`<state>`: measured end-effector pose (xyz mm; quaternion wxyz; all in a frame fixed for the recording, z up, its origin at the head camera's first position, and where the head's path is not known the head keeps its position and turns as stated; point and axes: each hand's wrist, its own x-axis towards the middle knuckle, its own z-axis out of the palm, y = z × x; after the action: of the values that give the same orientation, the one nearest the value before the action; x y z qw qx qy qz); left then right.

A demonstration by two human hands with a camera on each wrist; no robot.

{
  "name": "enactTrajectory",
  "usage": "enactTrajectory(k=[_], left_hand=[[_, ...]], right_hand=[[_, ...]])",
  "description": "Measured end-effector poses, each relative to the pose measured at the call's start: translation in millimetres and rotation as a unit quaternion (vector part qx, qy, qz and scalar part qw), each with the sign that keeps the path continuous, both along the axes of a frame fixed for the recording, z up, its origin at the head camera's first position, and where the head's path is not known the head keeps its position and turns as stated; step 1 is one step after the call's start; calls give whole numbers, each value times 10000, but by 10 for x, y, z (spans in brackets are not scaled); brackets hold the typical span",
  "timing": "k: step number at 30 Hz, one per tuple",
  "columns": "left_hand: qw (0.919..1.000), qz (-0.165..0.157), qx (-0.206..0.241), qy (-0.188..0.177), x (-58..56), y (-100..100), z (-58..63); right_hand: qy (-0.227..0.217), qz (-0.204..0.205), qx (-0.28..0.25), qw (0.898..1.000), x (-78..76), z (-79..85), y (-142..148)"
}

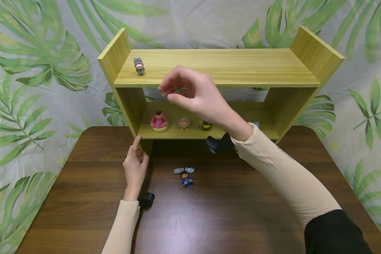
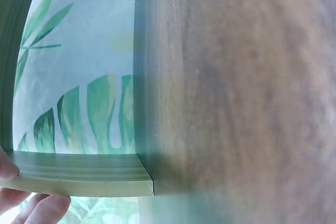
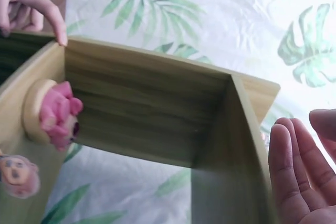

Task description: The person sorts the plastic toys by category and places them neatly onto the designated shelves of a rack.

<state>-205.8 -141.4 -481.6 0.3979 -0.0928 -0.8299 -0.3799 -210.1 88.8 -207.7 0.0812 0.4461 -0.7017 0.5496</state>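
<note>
My left hand [image 1: 135, 168] holds the lower left side panel of a wooden shelf [image 1: 209, 67]; in the left wrist view the thumb [image 2: 7, 167] and fingers [image 2: 48, 209] lie on opposite sides of the board. The index finger is straight on the corner. My right hand [image 1: 197, 90] hovers before the upper board with its fingers loosely curved, the thumb apart, and nothing between them. Left of it, a grey long-eared figurine [image 1: 139, 66] stands on the upper board. Below stand a pink bear figurine [image 1: 159, 122], a small pinkish-brown figurine [image 1: 184, 123] and a yellow-black figurine [image 1: 206, 125].
On the brown table [image 1: 209, 215] lies a blue-clothed toy figure [image 1: 187, 180] with a grey cloud-shaped piece [image 1: 179, 170] and a blue one [image 1: 189, 170] beside it. A bit of something blue [image 1: 256, 124] shows behind the right forearm. Leaf-patterned cloth [image 1: 44, 53] hangs behind.
</note>
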Motion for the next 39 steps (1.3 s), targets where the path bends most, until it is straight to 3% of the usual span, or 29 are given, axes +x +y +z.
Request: enactTrajectory(k=[15,39], left_hand=[[9999,73,-96,21,1,7,2],[10000,48,-40,15,4,2,13]], right_hand=[[-83,16,215,9997,101,-442,140],[-1400,-122,328,9895,143,-1156,326]])
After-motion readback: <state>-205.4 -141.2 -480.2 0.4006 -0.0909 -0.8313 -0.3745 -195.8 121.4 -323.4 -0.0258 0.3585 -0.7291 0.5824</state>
